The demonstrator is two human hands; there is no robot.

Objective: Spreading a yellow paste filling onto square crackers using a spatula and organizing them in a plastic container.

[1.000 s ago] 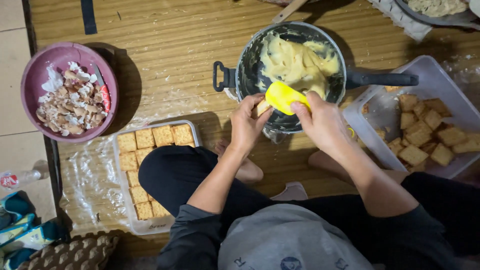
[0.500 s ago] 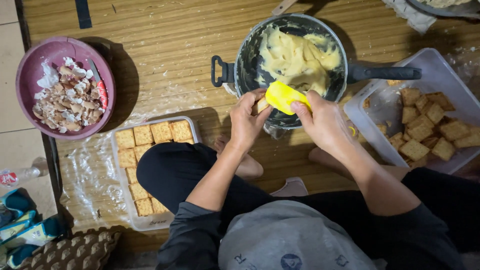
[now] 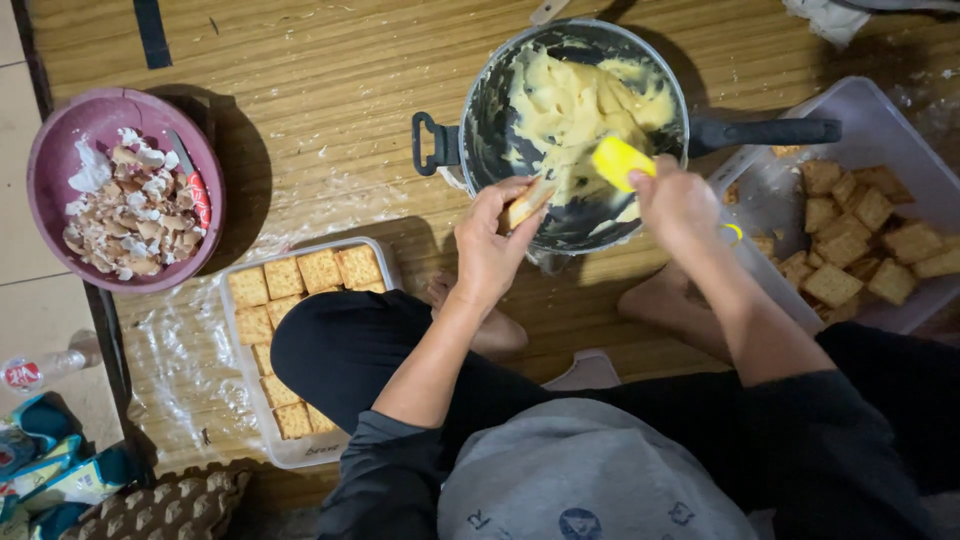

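**Cracker and spatula meet over the cream pot**

A person sits cross-legged on the wooden floor [image 3: 300, 120], both hands raised over a dark pot [image 3: 480, 130] of pale yellow cream [image 3: 570, 100]. The left hand [image 3: 495, 245] has its fingers pinched around a square cracker [image 3: 527, 203], held just above the pot's near rim. The right hand [image 3: 680, 205] has its fingers wrapped around a yellow spatula [image 3: 620, 160], whose blade sits against the cream close beside the cracker.

To the person's left, a clear tray [image 3: 235, 330] on the floor holds neat rows of crackers, partly hidden by a knee. To the right, a pale tub [image 3: 880, 120] holds a loose heap of them. Further left, well apart, a maroon bowl [image 3: 60, 160] is full of broken eggshells [image 3: 130, 215].
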